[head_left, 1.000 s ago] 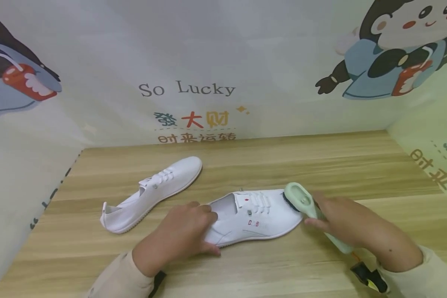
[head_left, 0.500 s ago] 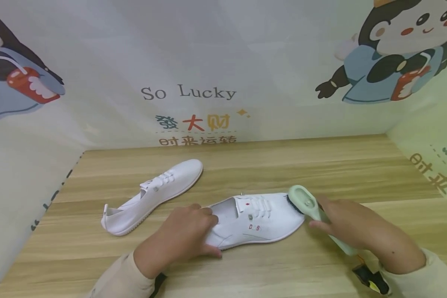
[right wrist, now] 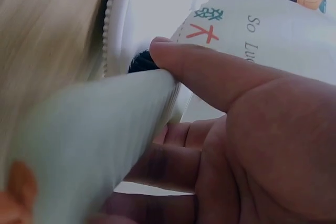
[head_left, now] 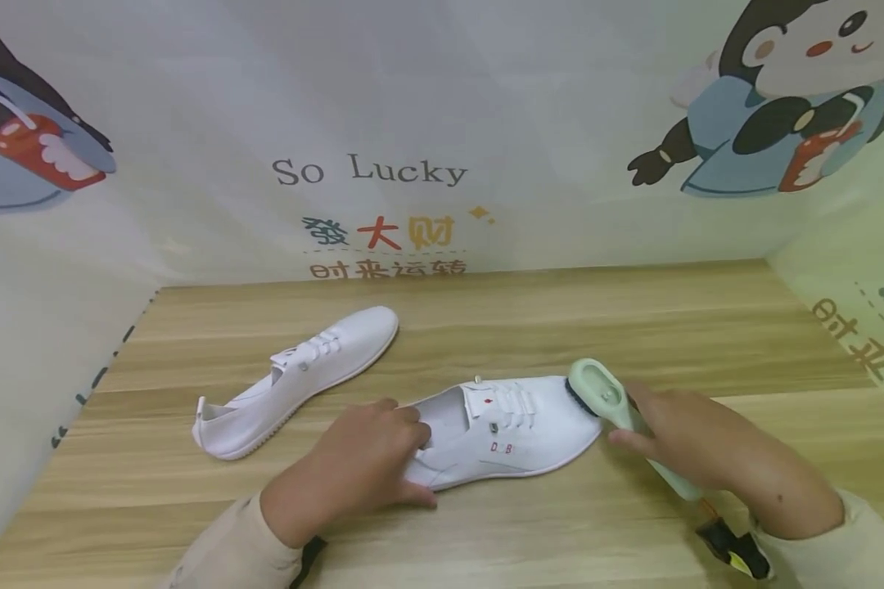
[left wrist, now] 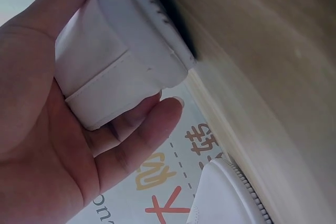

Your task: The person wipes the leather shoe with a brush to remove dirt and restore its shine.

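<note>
In the head view a white lace-up shoe lies with its toe pointing right. My left hand holds it at the heel, thumb along the near side and fingers over the collar. The left wrist view shows the shoe's heel between thumb and fingers. My right hand grips a pale green brush by its handle. Its dark bristles sit against the shoe's toe, partly hidden by the thumb in the right wrist view.
A second white shoe lies behind and left, toe towards the back right. The wood-grain tabletop meets a printed backdrop at the back and sides. An orange cord with a dark end piece hangs from the brush handle.
The head view has shifted slightly. Both hands keep their grips, and the brush stays on the toe of the shoe with barely any shift.
</note>
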The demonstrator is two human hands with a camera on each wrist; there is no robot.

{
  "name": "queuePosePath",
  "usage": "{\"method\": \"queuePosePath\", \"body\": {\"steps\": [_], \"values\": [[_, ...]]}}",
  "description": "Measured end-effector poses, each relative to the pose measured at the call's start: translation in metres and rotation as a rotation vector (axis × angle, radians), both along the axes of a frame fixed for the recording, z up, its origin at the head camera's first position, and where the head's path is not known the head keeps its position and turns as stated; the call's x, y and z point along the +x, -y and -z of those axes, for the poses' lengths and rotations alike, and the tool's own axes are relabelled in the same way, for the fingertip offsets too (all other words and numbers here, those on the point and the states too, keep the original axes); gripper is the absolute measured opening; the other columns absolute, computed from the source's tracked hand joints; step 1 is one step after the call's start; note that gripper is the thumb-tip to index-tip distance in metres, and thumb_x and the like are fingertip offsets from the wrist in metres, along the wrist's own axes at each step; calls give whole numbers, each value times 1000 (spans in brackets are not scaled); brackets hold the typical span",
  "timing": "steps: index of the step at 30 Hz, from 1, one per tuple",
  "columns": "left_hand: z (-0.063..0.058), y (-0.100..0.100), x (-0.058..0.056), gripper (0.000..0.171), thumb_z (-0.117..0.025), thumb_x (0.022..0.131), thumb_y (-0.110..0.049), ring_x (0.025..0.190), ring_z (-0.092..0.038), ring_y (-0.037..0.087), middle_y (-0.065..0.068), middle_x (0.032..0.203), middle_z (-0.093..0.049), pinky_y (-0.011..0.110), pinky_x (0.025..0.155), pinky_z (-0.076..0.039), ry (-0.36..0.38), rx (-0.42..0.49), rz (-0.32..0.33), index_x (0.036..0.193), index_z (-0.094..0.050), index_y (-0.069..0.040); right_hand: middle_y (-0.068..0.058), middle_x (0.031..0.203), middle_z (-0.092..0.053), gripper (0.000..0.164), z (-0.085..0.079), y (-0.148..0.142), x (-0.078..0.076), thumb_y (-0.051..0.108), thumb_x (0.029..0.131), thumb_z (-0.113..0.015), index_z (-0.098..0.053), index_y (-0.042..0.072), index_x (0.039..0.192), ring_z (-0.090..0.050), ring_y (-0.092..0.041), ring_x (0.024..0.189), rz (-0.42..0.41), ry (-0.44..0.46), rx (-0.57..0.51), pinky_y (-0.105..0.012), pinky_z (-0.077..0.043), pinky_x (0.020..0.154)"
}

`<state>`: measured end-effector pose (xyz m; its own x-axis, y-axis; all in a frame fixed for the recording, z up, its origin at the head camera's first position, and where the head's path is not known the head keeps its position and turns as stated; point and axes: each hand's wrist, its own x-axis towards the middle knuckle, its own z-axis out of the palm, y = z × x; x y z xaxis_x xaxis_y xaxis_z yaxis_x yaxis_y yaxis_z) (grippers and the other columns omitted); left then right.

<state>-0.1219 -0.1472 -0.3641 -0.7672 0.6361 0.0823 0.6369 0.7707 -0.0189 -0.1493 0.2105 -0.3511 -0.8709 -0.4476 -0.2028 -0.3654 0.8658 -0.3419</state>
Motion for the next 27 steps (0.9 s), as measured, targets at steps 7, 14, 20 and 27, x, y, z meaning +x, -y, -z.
{"method": "queuePosePath", "body": {"steps": [7,14,20,27], "values": [[-2,2,1,50,-84,60,-64,63,-49,13,-9,71,-55,28,50,-34,-11,10,15,69,-59,-21,-1,89,-62,51,0,4,2,42,95,-65,-53,0,121,-57,-14,76,3,19,-27,-35,-50,64],[0,3,1,50,-84,60,-64,63,-49,12,-10,71,-55,28,50,-35,-18,26,31,69,-59,-21,4,73,-53,43,3,18,11,47,94,-64,-50,9,109,-49,-10,65,-82,11,-24,-28,-42,59],[-1,2,0,51,-84,60,-63,63,-49,12,-10,71,-55,27,51,-35,-22,26,36,70,-59,-20,2,76,-57,50,3,17,10,47,93,-65,-54,4,115,-52,-10,67,-74,-22,1,-31,-45,60],[0,2,-1,51,-84,59,-65,63,-50,12,-10,69,-55,27,51,-34,-32,31,34,69,-60,-20,1,83,-61,57,3,8,5,41,92,-70,-52,0,128,-55,-12,73,-49,-40,-15,-33,-49,64]]}}
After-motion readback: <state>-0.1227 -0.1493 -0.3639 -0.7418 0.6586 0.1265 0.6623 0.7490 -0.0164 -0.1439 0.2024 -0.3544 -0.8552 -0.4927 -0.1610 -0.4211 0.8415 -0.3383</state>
